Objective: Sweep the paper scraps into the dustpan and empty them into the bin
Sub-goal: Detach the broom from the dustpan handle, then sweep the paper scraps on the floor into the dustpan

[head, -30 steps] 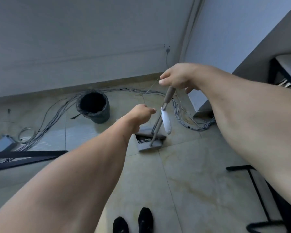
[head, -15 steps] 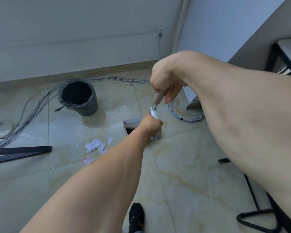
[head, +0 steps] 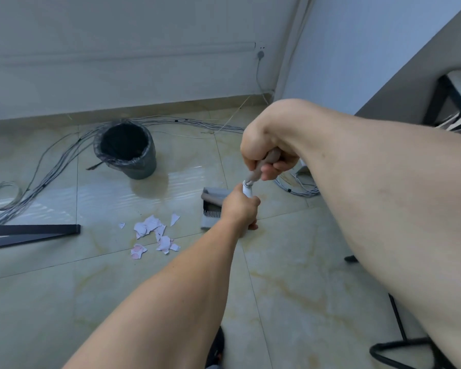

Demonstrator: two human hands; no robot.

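Several white and pink paper scraps lie on the tiled floor, left of a grey dustpan with a comb edge. My right hand is closed around a tan handle that slants down toward the pan. Just below it, my left hand grips a white handle part. A dark bin lined with a black bag stands on the floor beyond the scraps. Which handle belongs to the broom and which to the dustpan I cannot tell.
Grey cables trail along the wall base and coil at the left and right. A black metal bar lies on the floor at left. Black chair legs stand at lower right. My shoe shows at the bottom.
My view has dropped and turned, which brought the scraps into sight. My left hand reached in and closed on the white handle part; my right hand stayed on the tan handle.
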